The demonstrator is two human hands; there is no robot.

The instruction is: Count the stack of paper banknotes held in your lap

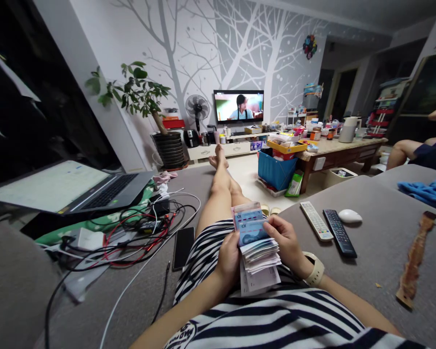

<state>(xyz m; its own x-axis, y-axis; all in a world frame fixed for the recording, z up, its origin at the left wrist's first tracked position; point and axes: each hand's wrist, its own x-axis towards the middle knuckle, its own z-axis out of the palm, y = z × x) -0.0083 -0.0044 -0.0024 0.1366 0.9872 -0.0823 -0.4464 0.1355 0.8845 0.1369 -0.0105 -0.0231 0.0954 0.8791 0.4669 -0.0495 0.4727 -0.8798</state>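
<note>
A stack of banknotes (pixel 252 235) is held over my lap, blue notes facing up at its top and a pinkish note behind them. My left hand (pixel 228 257) grips the stack along its left side, thumb on the front. On the other side, my right hand (pixel 285 242) pinches the notes at their right edge, thumb and fingertips closed. The lower halves of several notes are folded toward me in a fanned, pale pile. Fingers behind the stack are hidden. A pale watch (pixel 315 269) is on my right wrist.
Right of me on the grey sofa lie a white remote (pixel 316 221), a black remote (pixel 339 232), a white mouse (pixel 350 216) and a brown strip (pixel 414 261). To the left are a phone (pixel 183 247), tangled cables (pixel 131 242) and a laptop (pixel 112 189). Another person's leg (pixel 403 151) shows far right.
</note>
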